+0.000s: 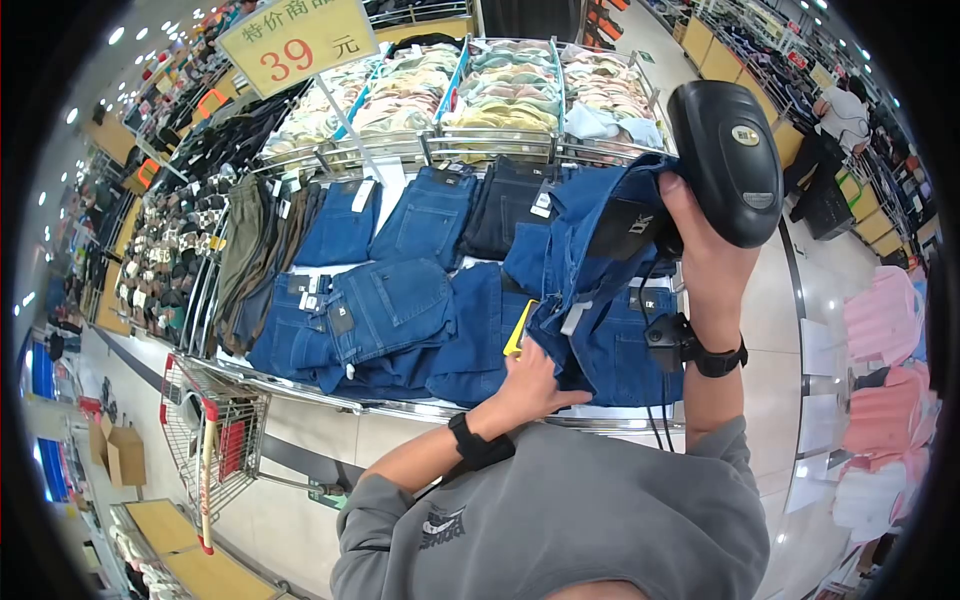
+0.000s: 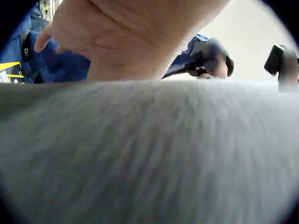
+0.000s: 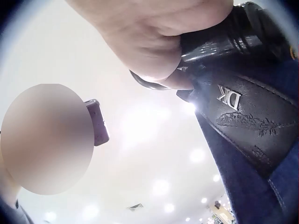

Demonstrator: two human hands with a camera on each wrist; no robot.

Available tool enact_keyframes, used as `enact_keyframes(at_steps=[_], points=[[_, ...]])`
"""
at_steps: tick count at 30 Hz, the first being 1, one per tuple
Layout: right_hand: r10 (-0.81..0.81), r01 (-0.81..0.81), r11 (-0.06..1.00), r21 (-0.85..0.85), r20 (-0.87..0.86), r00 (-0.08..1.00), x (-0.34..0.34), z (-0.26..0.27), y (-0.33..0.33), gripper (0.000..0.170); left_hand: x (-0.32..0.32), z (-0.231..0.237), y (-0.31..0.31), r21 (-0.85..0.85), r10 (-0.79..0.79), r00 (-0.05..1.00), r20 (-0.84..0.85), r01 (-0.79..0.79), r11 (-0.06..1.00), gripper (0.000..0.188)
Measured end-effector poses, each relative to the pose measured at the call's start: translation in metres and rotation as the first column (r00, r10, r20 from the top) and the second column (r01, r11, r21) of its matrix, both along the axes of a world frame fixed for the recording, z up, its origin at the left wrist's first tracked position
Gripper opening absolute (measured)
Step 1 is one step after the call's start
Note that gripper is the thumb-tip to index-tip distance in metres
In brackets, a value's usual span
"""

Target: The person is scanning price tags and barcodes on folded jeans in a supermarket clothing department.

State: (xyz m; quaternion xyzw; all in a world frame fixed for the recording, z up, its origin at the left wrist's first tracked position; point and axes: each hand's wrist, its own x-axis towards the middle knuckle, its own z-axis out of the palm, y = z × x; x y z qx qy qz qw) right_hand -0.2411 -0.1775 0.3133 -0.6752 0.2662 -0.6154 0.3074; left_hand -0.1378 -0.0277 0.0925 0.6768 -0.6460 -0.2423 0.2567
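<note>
My right hand (image 1: 705, 240) grips a black scanner (image 1: 728, 160) and pinches the waistband of blue jeans (image 1: 580, 230), lifted above the display. A black patch (image 1: 625, 228) with DK letters hangs beside the scanner; the right wrist view shows the patch (image 3: 247, 116) close up under the hand (image 3: 159, 42). At the lower part of the lifted jeans is my left hand (image 1: 535, 385), its fingers spread near a yellow-edged tag (image 1: 520, 328). In the left wrist view the left hand (image 2: 107, 37) appears above a grey sleeve; whether it touches the jeans cannot be told.
Folded jeans (image 1: 390, 310) cover the display, with bins of pastel garments (image 1: 500, 95) behind. A price sign (image 1: 297, 42) stands at the upper left. A shopping cart (image 1: 210, 430) is at the lower left, a person (image 1: 835, 130) at the upper right. A cable hangs below the scanner.
</note>
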Motion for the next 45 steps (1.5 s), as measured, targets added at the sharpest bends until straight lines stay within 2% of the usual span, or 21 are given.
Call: enact_keyframes(at_steps=[4,6,8,9,10,12,14,16,18,20,22,24,26,28,31,34,35,38,39,42,45], points=[[-0.091,0.095,0.992,-0.085,0.058,0.994,0.0,0.009,0.005,0.037,0.027,-0.013,-0.027,-0.018,-0.23,0.913,-0.337,0.238,0.971,0.052],[-0.036,0.042,0.996,-0.074,0.07,0.997,-0.018,0.016,-0.01,0.035,0.071,0.02,-0.028,0.179,-0.181,0.965,-0.188,0.214,0.96,0.048],[-0.035,0.042,0.998,-0.051,0.146,0.989,-0.035,0.019,-0.032,0.033,0.123,0.018,-0.025,-0.018,-0.016,0.996,-0.086,0.015,1.0,0.045],[0.017,-0.019,1.0,0.003,0.279,0.96,-0.038,0.015,-0.04,0.033,0.149,0.028,-0.028,0.113,0.01,0.989,-0.145,0.006,0.994,0.043],[-0.011,0.007,1.0,0.015,0.272,0.962,-0.04,0.007,-0.045,0.033,0.172,0.039,-0.036,0.238,0.047,0.979,-0.198,0.002,0.971,0.041],[-0.059,0.05,0.998,0.041,0.25,0.966,-0.042,-0.007,-0.056,0.032,0.196,0.069,-0.045,0.283,0.111,0.993,-0.044,-0.094,0.955,0.037],[-0.081,0.066,0.995,0.07,0.231,0.97,-0.045,-0.012,-0.061,0.037,0.21,0.097,-0.049,0.426,0.341,0.873,-0.35,-0.177,0.887,0.031],[-0.111,0.093,0.991,0.092,0.22,0.969,-0.054,-0.015,-0.067,0.036,0.22,0.12,-0.045,0.4,0.437,0.733,-0.522,-0.242,0.884,0.023],[-0.117,0.09,0.988,0.122,0.239,0.964,-0.062,-0.015,-0.071,0.033,0.24,0.121,-0.045,0.243,0.325,0.6,-0.731,-0.217,0.946,0.022],[-0.124,0.093,0.988,0.126,0.265,0.956,-0.069,-0.015,-0.072,0.028,0.235,0.158,-0.038,0.013,0.208,0.746,-0.633,-0.258,0.966,0.024],[-0.086,0.062,0.99,0.123,0.196,0.977,-0.078,-0.018,-0.073,0.034,0.223,0.183,-0.038,-0.158,-0.022,0.605,-0.796,-0.172,0.972,0.028],[-0.022,0.007,0.993,0.119,0.128,0.992,-0.085,-0.018,-0.065,0.039,0.21,0.209,-0.031,-0.234,-0.06,0.614,-0.787,-0.206,0.95,0.026],[0.025,-0.032,0.986,0.161,0.051,0.998,-0.096,-0.02,-0.065,0.046,0.227,0.212,-0.029,-0.431,-0.185,0.916,-0.357,0.015,0.902,0.015],[0.063,-0.065,0.977,0.202,0.018,0.998,-0.102,-0.02,-0.063,0.048,0.233,0.23,-0.027,-0.258,-0.359,0.884,-0.299,0.288,0.922,0.017],[0.163,-0.144,0.947,0.287,-0.042,0.986,-0.11,-0.019,-0.062,0.05,0.22,0.238,-0.033,-0.205,-0.306,0.947,0.098,0.32,0.925,0.029],[0.293,-0.218,0.885,0.412,-0.128,0.948,-0.111,-0.028,-0.076,0.056,0.221,0.228,-0.042,-0.129,-0.117,0.958,0.262,0.155,0.979,0.035],[0.314,-0.225,0.863,0.453,-0.131,0.94,-0.107,-0.033,-0.08,0.06,0.224,0.227,-0.047,-0.107,-0.125,0.936,0.33,0.169,0.98,0.031],[0.414,-0.335,0.784,0.522,-0.037,0.91,-0.089,-0.056,-0.093,0.058,0.228,0.221,-0.057,-0.154,-0.073,0.967,0.244,0.113,0.982,0.027],[0.424,-0.322,0.742,0.588,-0.04,0.905,-0.086,-0.066,-0.099,0.057,0.231,0.216,-0.06,-0.224,-0.114,0.963,0.246,0.171,0.96,0.027],[0.438,-0.417,0.543,0.729,0.178,0.881,-0.07,-0.092,-0.106,0.045,0.224,0.21,-0.063,-0.191,-0.107,0.974,0.198,0.145,0.971,0.027],[0.492,-0.448,0.362,0.818,0.24,0.837,-0.063,-0.121,-0.107,0.042,0.216,0.21,-0.061,-0.138,-0.133,0.969,0.208,0.164,0.977,0.026]])
